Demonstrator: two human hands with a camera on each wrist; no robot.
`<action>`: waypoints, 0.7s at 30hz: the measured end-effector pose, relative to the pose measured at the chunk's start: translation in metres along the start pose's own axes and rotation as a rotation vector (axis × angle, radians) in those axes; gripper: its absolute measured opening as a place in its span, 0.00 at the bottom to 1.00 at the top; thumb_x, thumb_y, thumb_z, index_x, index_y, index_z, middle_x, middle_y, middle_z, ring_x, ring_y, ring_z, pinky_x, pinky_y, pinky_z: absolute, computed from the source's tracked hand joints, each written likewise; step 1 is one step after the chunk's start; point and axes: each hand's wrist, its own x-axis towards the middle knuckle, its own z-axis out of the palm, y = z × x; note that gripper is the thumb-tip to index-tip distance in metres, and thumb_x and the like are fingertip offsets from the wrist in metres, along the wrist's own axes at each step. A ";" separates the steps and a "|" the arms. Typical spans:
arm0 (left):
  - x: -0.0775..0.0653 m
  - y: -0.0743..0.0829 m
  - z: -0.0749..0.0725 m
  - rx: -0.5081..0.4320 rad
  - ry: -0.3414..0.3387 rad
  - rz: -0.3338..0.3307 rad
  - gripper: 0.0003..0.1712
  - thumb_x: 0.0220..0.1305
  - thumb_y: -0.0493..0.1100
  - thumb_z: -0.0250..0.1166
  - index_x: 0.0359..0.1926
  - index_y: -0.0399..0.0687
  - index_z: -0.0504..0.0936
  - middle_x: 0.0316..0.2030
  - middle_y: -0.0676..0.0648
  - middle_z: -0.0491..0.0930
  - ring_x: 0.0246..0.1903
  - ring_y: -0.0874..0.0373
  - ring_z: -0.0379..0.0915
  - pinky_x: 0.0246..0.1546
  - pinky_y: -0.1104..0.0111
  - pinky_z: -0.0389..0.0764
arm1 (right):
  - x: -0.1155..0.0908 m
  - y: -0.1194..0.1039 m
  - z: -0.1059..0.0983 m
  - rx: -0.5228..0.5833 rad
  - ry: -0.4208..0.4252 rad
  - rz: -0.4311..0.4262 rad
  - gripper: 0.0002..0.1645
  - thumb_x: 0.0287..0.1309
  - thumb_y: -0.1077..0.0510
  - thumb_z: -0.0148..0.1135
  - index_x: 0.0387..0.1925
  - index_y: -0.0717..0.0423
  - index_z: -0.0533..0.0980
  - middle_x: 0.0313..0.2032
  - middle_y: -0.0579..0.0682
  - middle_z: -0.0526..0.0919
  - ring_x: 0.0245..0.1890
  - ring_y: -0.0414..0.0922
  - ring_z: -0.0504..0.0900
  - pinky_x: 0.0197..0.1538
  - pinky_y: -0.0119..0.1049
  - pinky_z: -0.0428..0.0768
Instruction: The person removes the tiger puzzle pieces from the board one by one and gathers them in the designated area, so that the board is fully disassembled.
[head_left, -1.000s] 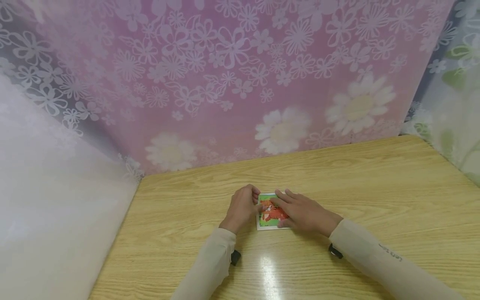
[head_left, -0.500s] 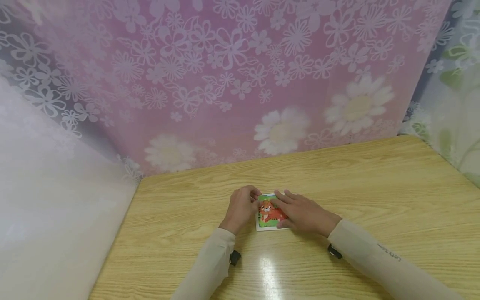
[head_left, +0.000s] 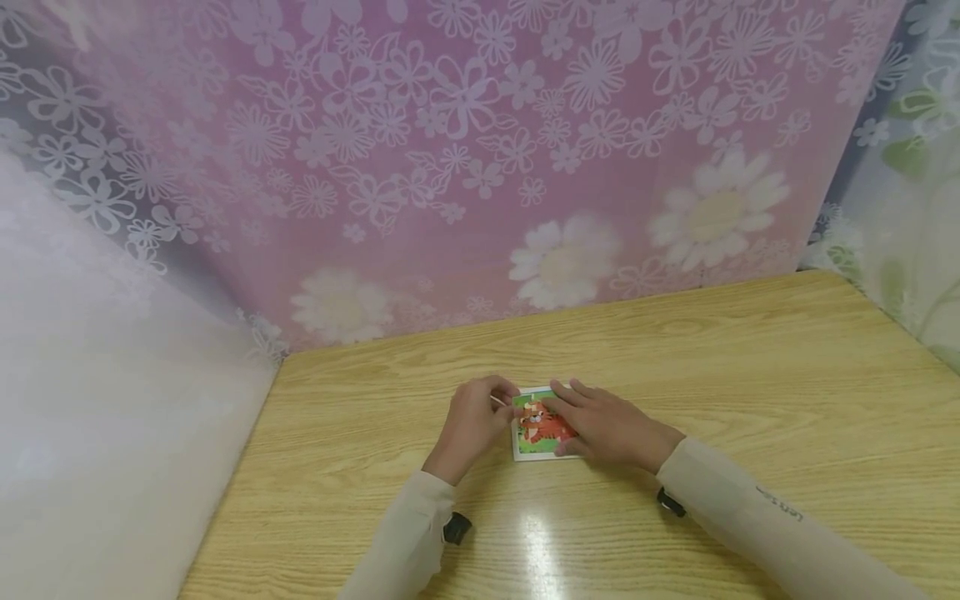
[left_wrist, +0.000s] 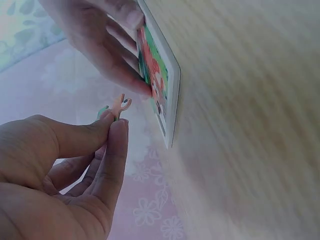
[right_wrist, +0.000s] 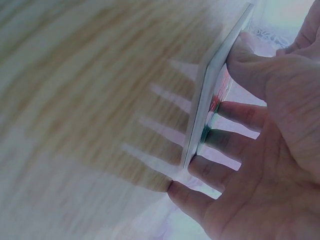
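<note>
A small jigsaw puzzle (head_left: 545, 431) with an orange tiger on green, in a white-edged tray (head_left: 534, 457), lies flat on the table. Between thumb and index finger, my left hand (head_left: 474, 425) pinches a puzzle piece (left_wrist: 119, 107) with curved tabs, raised just off the tray's upper left corner. In the left wrist view this piece is apart from the tray. My right hand (head_left: 613, 423) rests spread across the right part of the puzzle and covers it. Seen from the right wrist, its thumb (right_wrist: 245, 62) touches the tray's near edge while extended fingers lie over the picture.
The wood-grain table (head_left: 360, 500) extends around both hands. A pink flowered curtain (head_left: 450, 208) hangs along its back edge, with pale sheets (head_left: 112, 417) at the left and right sides. Black straps (head_left: 456, 528) sit at both wrists.
The left hand has drawn back a little to the left with the puzzle piece, from over the puzzle's left part. The right hand stays in place on the puzzle.
</note>
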 end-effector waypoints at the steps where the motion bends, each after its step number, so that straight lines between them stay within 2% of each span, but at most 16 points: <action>1: -0.003 0.001 -0.001 -0.010 -0.010 0.002 0.08 0.62 0.33 0.72 0.43 0.41 0.85 0.33 0.51 0.82 0.31 0.60 0.82 0.29 0.71 0.81 | 0.000 0.000 0.000 0.001 0.000 0.002 0.42 0.66 0.43 0.64 0.72 0.62 0.65 0.73 0.67 0.61 0.71 0.70 0.60 0.68 0.62 0.64; 11: -0.030 -0.001 -0.006 -0.090 -0.096 0.012 0.08 0.62 0.31 0.71 0.43 0.40 0.85 0.34 0.50 0.81 0.30 0.61 0.81 0.28 0.70 0.82 | -0.001 0.002 0.002 -0.016 0.012 0.006 0.42 0.65 0.43 0.65 0.72 0.61 0.66 0.73 0.66 0.62 0.71 0.69 0.61 0.67 0.62 0.65; 16: -0.043 -0.003 -0.004 -0.119 -0.139 0.010 0.09 0.61 0.30 0.71 0.42 0.43 0.85 0.34 0.50 0.81 0.30 0.61 0.80 0.31 0.69 0.82 | 0.000 0.003 0.003 -0.011 0.006 0.012 0.42 0.65 0.43 0.66 0.72 0.61 0.65 0.73 0.65 0.61 0.71 0.69 0.60 0.67 0.62 0.64; 21: -0.053 -0.006 -0.001 -0.146 -0.186 -0.005 0.09 0.59 0.27 0.69 0.38 0.41 0.85 0.33 0.48 0.82 0.27 0.62 0.80 0.29 0.71 0.82 | 0.000 0.004 0.004 -0.002 0.001 0.014 0.42 0.66 0.43 0.65 0.72 0.60 0.65 0.74 0.65 0.61 0.72 0.69 0.59 0.68 0.63 0.64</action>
